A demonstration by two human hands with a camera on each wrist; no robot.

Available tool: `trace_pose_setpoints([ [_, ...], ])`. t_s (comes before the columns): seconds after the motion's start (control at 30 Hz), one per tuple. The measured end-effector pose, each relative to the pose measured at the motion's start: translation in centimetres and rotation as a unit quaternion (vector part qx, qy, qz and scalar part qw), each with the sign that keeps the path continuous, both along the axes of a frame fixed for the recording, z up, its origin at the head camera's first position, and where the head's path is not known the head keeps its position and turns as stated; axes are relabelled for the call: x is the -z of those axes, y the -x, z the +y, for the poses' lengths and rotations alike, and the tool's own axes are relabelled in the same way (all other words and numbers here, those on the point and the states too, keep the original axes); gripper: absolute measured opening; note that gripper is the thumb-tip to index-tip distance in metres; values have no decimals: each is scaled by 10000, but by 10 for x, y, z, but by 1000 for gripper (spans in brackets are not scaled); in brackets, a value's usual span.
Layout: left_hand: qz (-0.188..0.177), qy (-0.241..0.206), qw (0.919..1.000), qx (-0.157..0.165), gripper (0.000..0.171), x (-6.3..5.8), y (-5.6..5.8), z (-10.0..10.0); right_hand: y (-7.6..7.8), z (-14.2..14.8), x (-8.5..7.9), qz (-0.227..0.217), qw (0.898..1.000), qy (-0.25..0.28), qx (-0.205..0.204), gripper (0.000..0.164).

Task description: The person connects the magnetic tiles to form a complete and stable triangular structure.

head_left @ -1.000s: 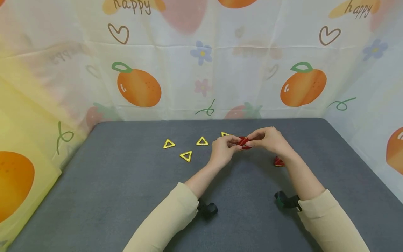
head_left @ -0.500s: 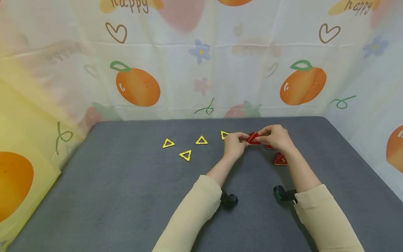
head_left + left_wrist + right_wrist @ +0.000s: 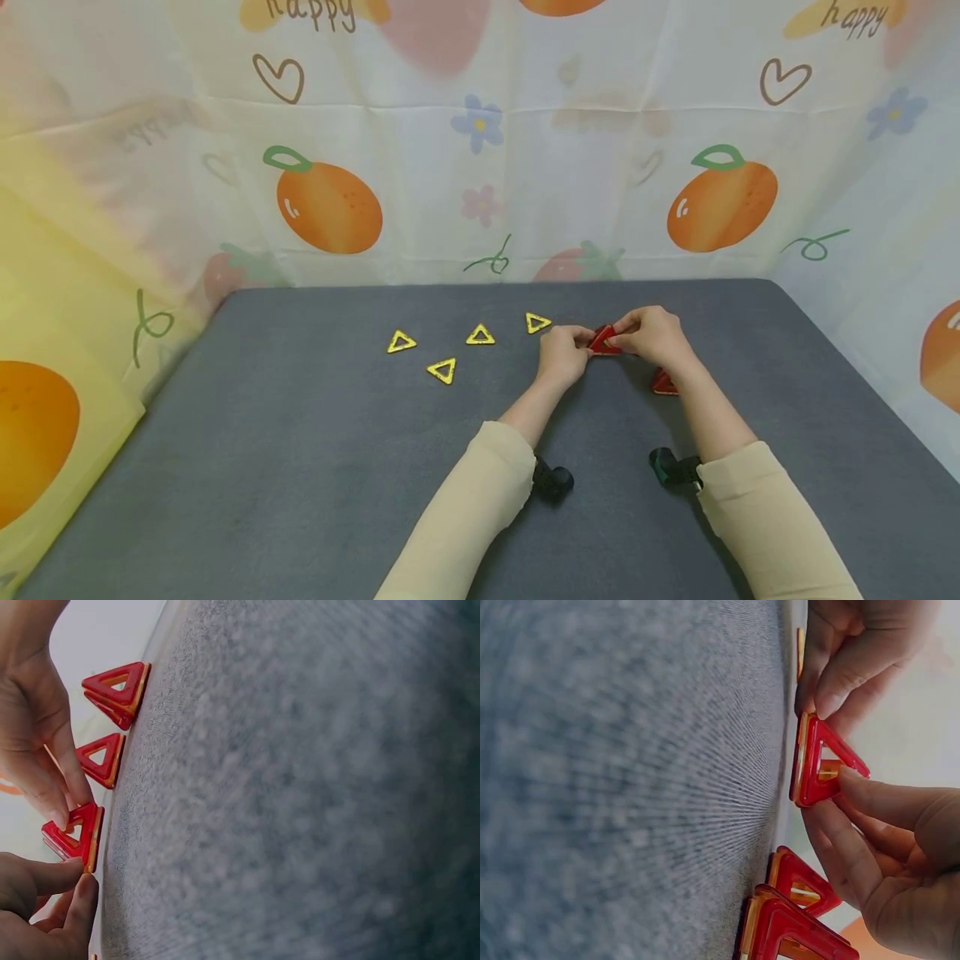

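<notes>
Between my two hands is a small pyramid (image 3: pixel 603 342) of red triangular magnetic tiles with openings in their middles. In the wrist views, a yellow-orange triangle lines its base. My left hand (image 3: pixel 564 357) pinches a base corner of this pyramid (image 3: pixel 96 825) between thumb and fingertips. From the other side, my right hand (image 3: pixel 654 337) grips the upper part, its thumb at the opening of a red tile. The pyramid (image 3: pixel 806 776) stands low, its base right at the table surface. Beyond it, the left wrist view shows a second red piece (image 3: pixel 114 754) and a third (image 3: pixel 136 682).
Several flat yellow triangles lie on the grey table (image 3: pixel 300 467), among them one at the far left (image 3: pixel 401 342) and one near my left hand (image 3: pixel 537 322). One red piece (image 3: pixel 663 383) sits close under my right wrist. A printed curtain (image 3: pixel 570 192) hangs behind the table.
Both hands carried the red pyramid to the right, then slightly down and nearer. The yellow triangle behind my left hand has come fully into view.
</notes>
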State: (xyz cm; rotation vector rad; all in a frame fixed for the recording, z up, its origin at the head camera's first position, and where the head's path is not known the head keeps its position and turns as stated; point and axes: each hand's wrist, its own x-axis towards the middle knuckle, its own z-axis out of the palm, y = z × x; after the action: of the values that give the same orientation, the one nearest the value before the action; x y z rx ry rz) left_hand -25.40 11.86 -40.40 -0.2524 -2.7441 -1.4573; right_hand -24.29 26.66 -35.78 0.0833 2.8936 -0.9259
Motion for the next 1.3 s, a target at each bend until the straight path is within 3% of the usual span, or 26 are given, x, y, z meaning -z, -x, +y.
trace_pose_setpoints([
  [0.73, -195, -93, 9997, -114, 19, 2, -2, -1, 0, -2, 2, -34, 9998, 128, -141, 27],
  [1.03, -175, -331, 9992, 110, 22, -2, -1, -10, -5, -9, 0, 610, 9977, -191, -213, 26],
  [1.3, -46, -373, 9989, 293, 26, -19, 3, -43, -10, -26, -6, 1425, 9896, -209, 19, 28],
])
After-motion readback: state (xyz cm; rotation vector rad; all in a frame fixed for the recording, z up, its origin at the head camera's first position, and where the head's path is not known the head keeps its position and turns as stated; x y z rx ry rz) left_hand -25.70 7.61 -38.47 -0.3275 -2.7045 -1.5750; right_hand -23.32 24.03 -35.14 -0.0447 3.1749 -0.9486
